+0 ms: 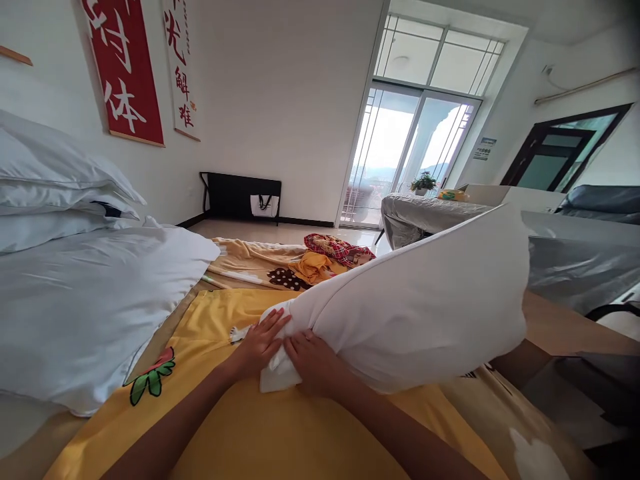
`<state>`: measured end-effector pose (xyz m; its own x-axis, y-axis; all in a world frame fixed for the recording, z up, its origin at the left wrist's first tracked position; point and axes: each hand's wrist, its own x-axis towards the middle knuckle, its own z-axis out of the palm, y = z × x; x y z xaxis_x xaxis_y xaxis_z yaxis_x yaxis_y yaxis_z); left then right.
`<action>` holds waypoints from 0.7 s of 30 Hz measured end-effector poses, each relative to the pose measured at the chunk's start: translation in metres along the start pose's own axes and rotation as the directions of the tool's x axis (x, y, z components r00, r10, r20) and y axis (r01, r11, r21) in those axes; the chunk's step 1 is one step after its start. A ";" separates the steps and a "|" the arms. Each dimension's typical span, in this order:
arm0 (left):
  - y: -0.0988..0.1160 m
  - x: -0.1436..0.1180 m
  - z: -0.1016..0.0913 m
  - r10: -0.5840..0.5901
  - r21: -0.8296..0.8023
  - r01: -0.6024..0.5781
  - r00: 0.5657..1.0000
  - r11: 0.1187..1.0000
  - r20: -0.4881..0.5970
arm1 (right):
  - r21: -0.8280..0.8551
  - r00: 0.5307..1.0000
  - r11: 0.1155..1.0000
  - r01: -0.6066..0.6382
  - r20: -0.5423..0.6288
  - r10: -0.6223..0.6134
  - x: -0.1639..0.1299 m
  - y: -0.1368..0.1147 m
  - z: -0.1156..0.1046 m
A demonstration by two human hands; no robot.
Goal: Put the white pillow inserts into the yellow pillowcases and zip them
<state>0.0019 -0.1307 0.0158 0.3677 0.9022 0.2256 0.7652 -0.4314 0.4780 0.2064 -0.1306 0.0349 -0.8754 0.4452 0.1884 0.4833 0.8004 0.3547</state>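
A plump white pillow [425,307] slants up to the right in front of me, its near end low over a yellow printed cloth [215,320]. My left hand [261,343] lies along the top of that near end, fingers over the gathered white fabric. Close beside it, my right hand [313,360] has its fingers curled into the same bunched end. Some white fabric hangs below the hands. The undersides of both hands and the fingertips pressed into the fabric are partly hidden.
White pillows lie at left, several stacked [55,173] behind a large one [100,300]. A patterned blanket [250,257] and a red plaid cloth [335,247] lie beyond. Plastic-covered furniture [430,210] stands back right, before a glass door [395,147]. A brown board [580,323] is at right.
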 end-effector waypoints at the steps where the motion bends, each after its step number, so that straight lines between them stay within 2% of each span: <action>1: 0.000 -0.003 -0.003 -0.005 -0.037 0.004 1.000 0.999 -0.028 | -0.027 1.000 1.000 0.006 -0.005 -0.006 0.001 -0.001 0.000; 3: 0.000 -0.012 -0.009 -0.092 -0.107 0.078 0.987 0.991 -0.132 | -0.071 1.000 0.997 0.021 -0.017 -0.022 0.003 -0.004 0.002; 5: 0.000 -0.024 -0.011 -0.251 -0.143 0.221 0.935 0.965 -0.252 | -0.115 0.999 0.993 0.004 -0.050 -0.010 0.008 -0.009 0.010; 6: 0.001 -0.031 -0.011 -0.326 -0.145 0.296 0.901 0.944 -0.287 | -0.141 0.997 0.990 -0.021 -0.080 0.010 0.011 -0.011 0.014; 7: 0.001 -0.038 -0.009 -0.367 -0.129 0.344 0.887 0.930 -0.280 | -0.166 0.992 0.985 -0.054 -0.118 0.034 0.013 -0.013 0.019; 9: 0.003 -0.052 -0.001 -0.298 -0.042 0.295 0.946 0.955 -0.125 | -0.199 0.979 0.974 -0.110 -0.191 0.072 0.019 -0.012 0.026; 10: 0.005 -0.057 0.004 -0.226 0.002 0.226 0.974 0.974 -0.013 | -0.204 0.973 0.971 -0.126 -0.218 0.081 0.021 -0.008 0.026; 11: 0.006 -0.061 0.008 -0.158 0.042 0.155 0.983 0.987 0.090 | -0.200 0.968 0.970 -0.139 -0.236 0.090 0.022 -0.001 0.023; 13: 0.008 -0.062 0.015 -0.088 0.106 0.067 0.975 0.992 0.206 | -0.162 0.959 0.971 -0.178 -0.252 0.133 0.023 0.023 0.006; 17: 0.017 -0.045 0.021 -0.134 0.279 0.068 0.964 0.958 0.228 | -0.002 0.906 0.928 -0.374 -0.217 0.364 0.016 0.089 -0.058; 19: 0.024 -0.034 0.025 -0.099 0.318 0.022 0.969 0.948 0.228 | 0.066 0.863 0.886 -0.459 -0.204 0.462 0.010 0.120 -0.093; 21: 0.033 -0.026 0.031 -0.010 0.282 -0.064 0.967 0.957 0.253 | 0.167 0.832 0.858 -0.486 -0.210 0.513 0.002 0.146 -0.124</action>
<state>0.0333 -0.1687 -0.0005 0.4816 0.8764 -0.0014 0.8581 -0.4712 0.2042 0.2742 -0.0630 0.2002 -0.4824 0.6968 0.5308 0.8413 0.5373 0.0593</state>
